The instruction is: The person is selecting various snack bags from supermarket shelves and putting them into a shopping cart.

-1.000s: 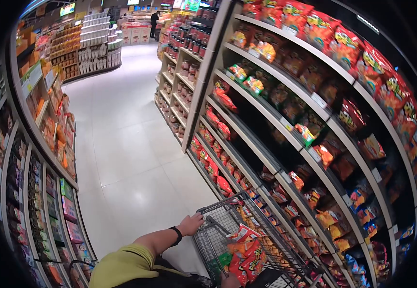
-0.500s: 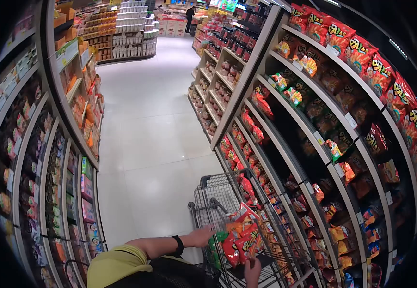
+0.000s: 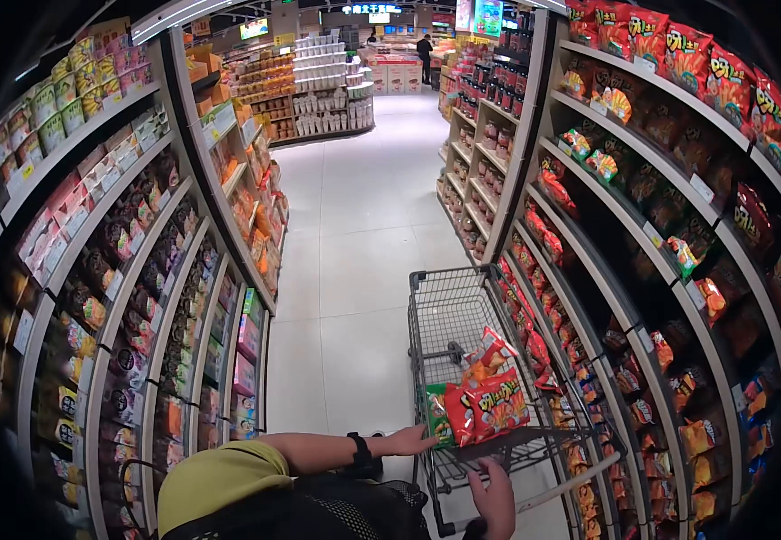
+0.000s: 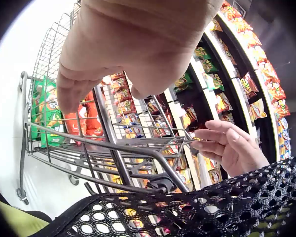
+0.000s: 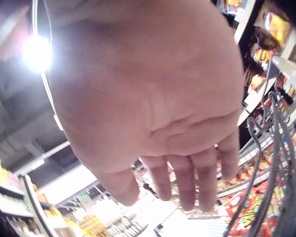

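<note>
A wire shopping cart (image 3: 422, 310) stands in the aisle in front of me, close to the right-hand shelves. Red and orange snack bags (image 3: 496, 403) and a green bag (image 3: 435, 416) lie in its near end. My left hand (image 3: 411, 441) reaches to the cart's near left corner with straight fingers; in the left wrist view those fingers (image 4: 71, 96) hang just above the cart's rim (image 4: 113, 143). My right hand (image 3: 496, 488) is at the cart's near edge, empty, fingers relaxed (image 4: 232, 145). The right wrist view shows an open palm (image 5: 187, 163) beside the cart wires (image 5: 271, 163).
Shelves of snack bags (image 3: 678, 180) line the right side, almost touching the cart. Shelves of packets and cups (image 3: 121, 270) line the left. White tiled floor (image 3: 354, 234) runs between them. A person (image 3: 424, 49) stands far down the aisle. A black mesh bag (image 3: 336, 508) hangs at my front.
The view has swung so the cart now points straight down the aisle. My left hand slid back from the cart's far rim to its near corner. My right hand left the snack bags.
</note>
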